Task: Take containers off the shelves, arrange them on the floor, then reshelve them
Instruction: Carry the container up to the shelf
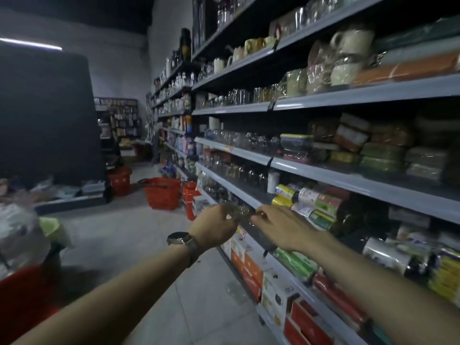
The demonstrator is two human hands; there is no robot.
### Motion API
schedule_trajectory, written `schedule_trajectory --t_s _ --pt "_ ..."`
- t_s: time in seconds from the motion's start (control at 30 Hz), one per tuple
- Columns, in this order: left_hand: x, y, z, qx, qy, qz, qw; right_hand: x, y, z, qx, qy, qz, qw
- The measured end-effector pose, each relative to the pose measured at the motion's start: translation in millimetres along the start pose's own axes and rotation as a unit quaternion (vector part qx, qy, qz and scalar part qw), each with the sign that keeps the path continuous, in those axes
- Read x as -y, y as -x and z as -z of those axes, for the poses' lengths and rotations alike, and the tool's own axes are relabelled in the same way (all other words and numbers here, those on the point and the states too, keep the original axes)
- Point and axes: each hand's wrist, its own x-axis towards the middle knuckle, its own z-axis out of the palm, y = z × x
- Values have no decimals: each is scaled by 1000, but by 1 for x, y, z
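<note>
Left hand (214, 227) grip round clear container (238, 210), right hand (278, 227) grip unclear, by grey shelf (231, 188), dim aisle (139, 227).

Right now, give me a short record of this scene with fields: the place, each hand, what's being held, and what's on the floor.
place: shop aisle, grey shelves on the right, packed with goods
left hand: holds a clear container by the front edge of a lower shelf
left wrist: watch
right hand: fingertips at the same container; grip blurred, cannot tell
floor: red basket further down the aisle
stage: cannot tell whether the container is coming off the shelf or going back
</note>
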Motion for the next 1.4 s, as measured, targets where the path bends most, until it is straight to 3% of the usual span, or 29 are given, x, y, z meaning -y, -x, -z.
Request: schedule_trajectory --t_s 0.47,0.67,1.0,1.23,1.4 --pt "-70 -153 8 36 46 -28 998 -100 -67 90 -150 -61 -61 985" --pt "-86 -233 -3 -16 162 20 987 -161 -105 98 -213 -110 -99 966" --pt "-80 -328 -39 -36 210 -21 977 -204 -185 88 -276 -147 -92 946" --pt "-61 -396 -70 -34 329 6 944 -219 -235 95 -278 -198 -137 930" --pt "-69 -435 -88 -30 396 2 918 -232 -242 87 -188 -217 -151 946"
